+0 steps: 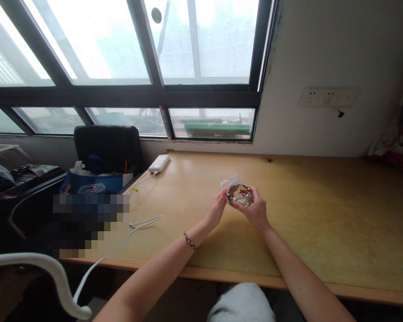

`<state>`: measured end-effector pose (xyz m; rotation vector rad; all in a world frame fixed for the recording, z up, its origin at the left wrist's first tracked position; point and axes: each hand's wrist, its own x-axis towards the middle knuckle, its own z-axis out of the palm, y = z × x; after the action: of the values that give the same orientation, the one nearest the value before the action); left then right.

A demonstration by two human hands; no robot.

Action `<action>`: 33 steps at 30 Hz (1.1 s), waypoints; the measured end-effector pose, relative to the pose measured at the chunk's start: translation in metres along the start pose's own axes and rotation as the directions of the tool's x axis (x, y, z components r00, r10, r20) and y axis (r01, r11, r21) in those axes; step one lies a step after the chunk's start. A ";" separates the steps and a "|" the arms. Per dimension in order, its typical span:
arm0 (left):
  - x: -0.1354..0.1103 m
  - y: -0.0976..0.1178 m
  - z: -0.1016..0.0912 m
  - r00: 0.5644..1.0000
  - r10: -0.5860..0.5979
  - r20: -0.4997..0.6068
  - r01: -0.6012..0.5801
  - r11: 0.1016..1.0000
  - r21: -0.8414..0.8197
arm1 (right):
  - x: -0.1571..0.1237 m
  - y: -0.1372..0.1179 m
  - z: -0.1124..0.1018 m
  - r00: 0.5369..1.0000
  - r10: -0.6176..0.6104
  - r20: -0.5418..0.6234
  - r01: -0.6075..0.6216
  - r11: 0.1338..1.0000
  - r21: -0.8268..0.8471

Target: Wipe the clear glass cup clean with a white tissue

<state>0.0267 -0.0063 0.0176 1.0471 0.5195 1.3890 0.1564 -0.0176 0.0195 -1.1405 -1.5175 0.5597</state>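
Note:
Between my two hands, above the desk, is a round shiny bowl that looks like faceted glass or polished metal, its opening tilted towards me. My right hand grips the right side, thumb along the near rim and fingertips showing through or inside the opening. On the left side, my left hand is closed against the bowl, its fingers partly hidden. A thin white tissue or wrapper shows just behind the bowl, by the left fingertips; whether the left fingers pinch it I cannot tell.
The bowl is over a wooden desk. A white power bank with a white cable lies at the desk's left edge. Beyond stands a black chair bearing a blue bag. A curved white tube crosses the lower left.

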 end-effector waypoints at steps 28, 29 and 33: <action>-0.015 -0.011 0.005 0.927 0.283 -0.246 -0.167 0.900 0.403 | -0.002 0.005 0.023 0.940 0.181 0.290 -0.311 0.803 0.508; -0.016 -0.011 0.005 0.921 0.290 -0.260 -0.155 0.885 0.439 | -0.002 0.003 0.024 0.923 0.179 0.340 -0.351 0.756 0.553; -0.020 -0.010 0.005 0.930 0.312 -0.194 -0.159 0.819 0.551 | -0.003 -0.002 0.024 0.896 0.183 0.405 -0.416 0.666 0.619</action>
<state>0.0331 -0.0254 0.0064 1.4030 1.0542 1.6766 0.1328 -0.0155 0.0129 -0.7102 -1.1761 1.4733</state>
